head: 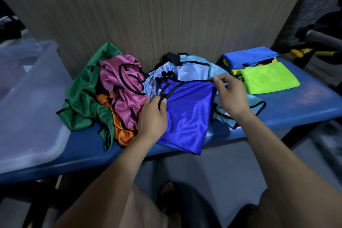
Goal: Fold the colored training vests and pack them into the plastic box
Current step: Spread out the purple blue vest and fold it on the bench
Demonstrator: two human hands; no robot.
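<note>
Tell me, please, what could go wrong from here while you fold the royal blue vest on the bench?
1. The royal blue vest hangs over the front edge of the blue bench; the slick cloth may slide off if the left hand or right hand lets go.
2. Its black trim lies close to the pink vest and the light blue vest, so lifting might drag them along.

Both forearms are showing bare, no sleeves, watch or rings on the left hand (152,116) or right hand (231,96). The person is wearing light shorts (140,207) and a dark sandal (166,196).
</note>
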